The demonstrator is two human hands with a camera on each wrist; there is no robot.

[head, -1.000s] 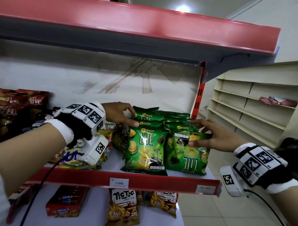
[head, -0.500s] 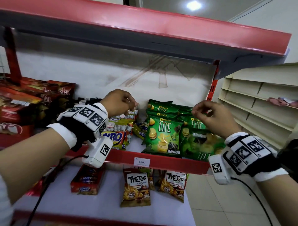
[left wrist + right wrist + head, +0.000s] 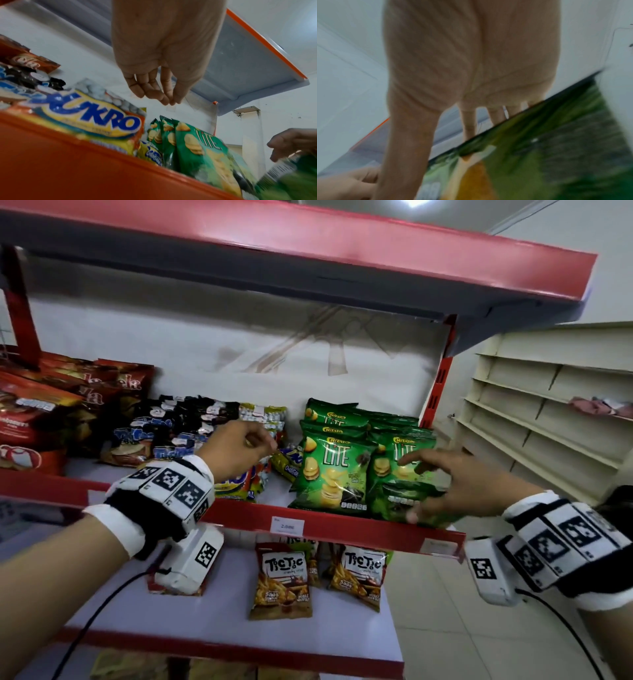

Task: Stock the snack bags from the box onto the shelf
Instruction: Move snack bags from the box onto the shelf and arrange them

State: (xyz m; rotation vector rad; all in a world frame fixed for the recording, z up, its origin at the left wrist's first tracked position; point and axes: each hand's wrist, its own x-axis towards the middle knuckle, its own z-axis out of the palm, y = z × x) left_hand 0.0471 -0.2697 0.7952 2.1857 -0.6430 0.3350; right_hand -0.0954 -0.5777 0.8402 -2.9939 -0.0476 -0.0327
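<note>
While my right hand (image 3: pixel 466 484) grips a green Chitato Lite bag (image 3: pixel 407 501) at the shelf (image 3: pixel 342 525) front edge, thumb beneath and fingers on top, my left hand (image 3: pixel 236 450) hovers empty above the Sukro bags (image 3: pixel 96 121), fingertips loosely gathered.

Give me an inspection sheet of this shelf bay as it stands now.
Surface: red-edged shelf, white deck, price tag on its lip.
Job's things: green Lite bags standing in two rows at the right end; one more green bag at the front edge.
Clutter: Sukro bags, dark red bags, Tic Tac bags on the shelf below.
Hands: left hand loosely curled, holding nothing; right hand grips the front green bag.
Cables: black leads from both wrist units.
Surroundings: cream shelving, mostly bare.
</note>
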